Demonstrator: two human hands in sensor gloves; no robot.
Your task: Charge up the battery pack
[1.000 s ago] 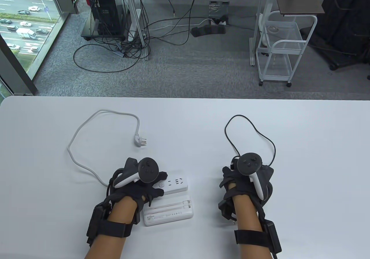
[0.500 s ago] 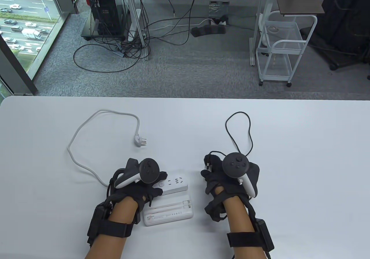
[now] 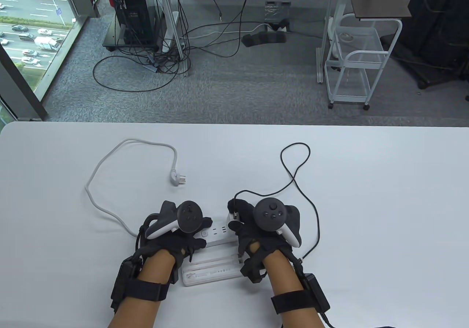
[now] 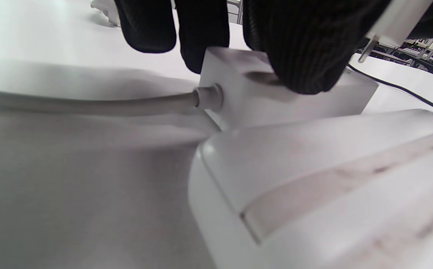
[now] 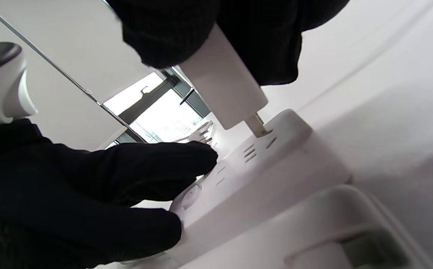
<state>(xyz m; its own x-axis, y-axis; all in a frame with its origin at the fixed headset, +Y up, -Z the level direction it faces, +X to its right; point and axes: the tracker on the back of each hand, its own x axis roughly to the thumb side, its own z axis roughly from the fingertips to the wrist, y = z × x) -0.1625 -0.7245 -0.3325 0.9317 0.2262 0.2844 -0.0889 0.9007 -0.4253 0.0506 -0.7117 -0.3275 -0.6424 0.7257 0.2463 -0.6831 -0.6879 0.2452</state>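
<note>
the right hand (image 3: 256, 229) pinches a small white plastic charger adapter (image 5: 224, 86) between its gloved fingers (image 5: 171, 30), the adapter tilted, with its metal prongs at the slots near the far end of the white rectangular power strip (image 3: 220, 233); whether the prongs have entered cannot be told. a thin black cable (image 3: 304, 196) runs from this hand in a loop across the white worktop (image 3: 384, 196) and back past the right wrist.

the left hand (image 3: 176, 233) rests palm down on the other end of the power strip, fingers (image 4: 298, 48) pressing on its top near the round button and on its far side, where the thick grey-white power cord (image 3: 106, 159) leaves the strip's end. that cord curves away over the worktop to a white three-pin wall plug (image 3: 177, 178), which lies loose, well apart from the hands.

just beside the strip, on the near side and touching or almost touching it, lies the flat white rectangular battery pack (image 3: 212, 269), between the two wrists, with its built-in cables tucked along its top face.
</note>
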